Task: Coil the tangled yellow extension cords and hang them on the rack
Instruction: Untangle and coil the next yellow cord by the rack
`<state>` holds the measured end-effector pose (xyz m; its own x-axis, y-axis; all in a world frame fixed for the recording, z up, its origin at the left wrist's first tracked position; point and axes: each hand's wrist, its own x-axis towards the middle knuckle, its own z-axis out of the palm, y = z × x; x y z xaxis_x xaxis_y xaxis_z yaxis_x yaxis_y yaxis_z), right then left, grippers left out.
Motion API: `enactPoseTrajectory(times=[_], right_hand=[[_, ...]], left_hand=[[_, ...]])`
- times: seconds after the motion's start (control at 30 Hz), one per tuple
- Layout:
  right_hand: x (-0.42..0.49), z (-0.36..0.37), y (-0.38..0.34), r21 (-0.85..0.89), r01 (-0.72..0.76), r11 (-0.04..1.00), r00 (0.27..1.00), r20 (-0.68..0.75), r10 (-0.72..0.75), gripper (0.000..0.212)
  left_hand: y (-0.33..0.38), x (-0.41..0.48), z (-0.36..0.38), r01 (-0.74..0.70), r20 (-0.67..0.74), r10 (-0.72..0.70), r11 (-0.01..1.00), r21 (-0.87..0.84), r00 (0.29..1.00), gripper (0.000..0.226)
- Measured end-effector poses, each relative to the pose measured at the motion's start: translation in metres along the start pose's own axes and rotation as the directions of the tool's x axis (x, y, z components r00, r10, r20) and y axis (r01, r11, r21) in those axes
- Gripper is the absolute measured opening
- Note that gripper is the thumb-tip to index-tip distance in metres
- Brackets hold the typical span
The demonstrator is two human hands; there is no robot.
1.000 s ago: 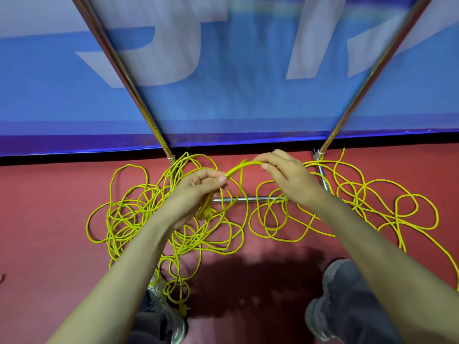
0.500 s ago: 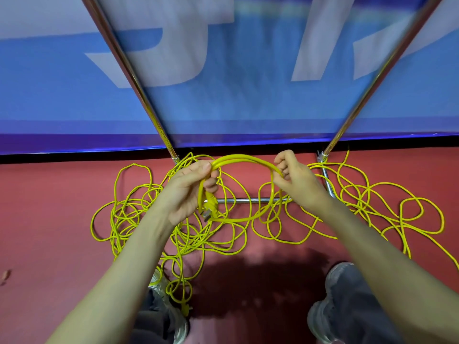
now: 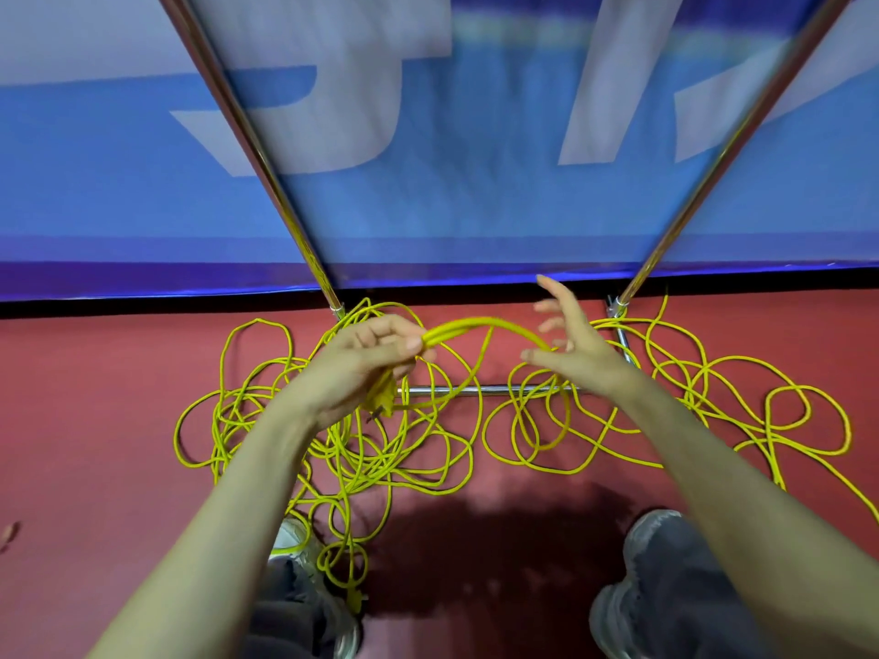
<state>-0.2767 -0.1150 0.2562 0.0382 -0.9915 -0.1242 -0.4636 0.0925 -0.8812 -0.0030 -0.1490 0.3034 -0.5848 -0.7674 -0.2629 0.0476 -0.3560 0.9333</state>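
Tangled yellow extension cords (image 3: 361, 449) lie spread over the red floor in front of me, thickest on the left and looser on the right (image 3: 742, 406). My left hand (image 3: 366, 359) grips a small coil of cord, with a yellow plug (image 3: 383, 404) hanging below the fist. The coil's loops (image 3: 485, 325) arch from that hand toward the right. My right hand (image 3: 568, 337) is open with fingers spread, and the arch passes across its palm. The rack's chrome poles (image 3: 266, 164) rise at left and right (image 3: 742, 130).
The rack's low chrome crossbar (image 3: 456, 389) lies on the floor under the cords. A blue banner with white letters (image 3: 475, 159) stands right behind the rack. My shoes (image 3: 666, 582) are at the bottom, the left one (image 3: 290, 544) touched by cord loops.
My right hand has let go of the cord and spread its fingers. My left hand now holds the gathered loops alone, a little higher than before.
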Motion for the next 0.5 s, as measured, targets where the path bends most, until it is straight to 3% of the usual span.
enactPoseTrajectory(times=[0.07,0.17,0.27,0.4,0.5], right_hand=[[0.001,0.000,-0.014,-0.139,0.158,0.978,0.979,0.149,-0.137,0.078],[-0.002,0.009,-0.028,-0.131,0.225,0.966,0.936,0.304,-0.177,0.039],[-0.003,0.008,-0.029,-0.098,0.190,0.977,0.964,0.207,-0.167,0.009],[-0.001,0.001,-0.025,-0.310,0.241,0.920,0.969,0.019,-0.247,0.013],[-0.006,0.008,-0.027,-0.167,0.203,0.965,0.979,0.044,-0.198,0.035]], left_hand=[[-0.005,-0.001,0.004,0.028,0.043,-0.027,1.000,-0.012,0.999,0.035],[-0.010,0.001,0.005,0.006,0.048,-0.004,0.998,-0.062,0.999,0.037],[-0.010,0.003,-0.006,-0.051,0.012,0.055,0.979,-0.197,0.998,0.032],[-0.012,0.005,-0.015,-0.055,-0.044,0.043,0.949,-0.312,0.998,0.034],[-0.015,0.006,-0.014,-0.062,-0.039,0.052,0.947,-0.315,0.998,0.038]])
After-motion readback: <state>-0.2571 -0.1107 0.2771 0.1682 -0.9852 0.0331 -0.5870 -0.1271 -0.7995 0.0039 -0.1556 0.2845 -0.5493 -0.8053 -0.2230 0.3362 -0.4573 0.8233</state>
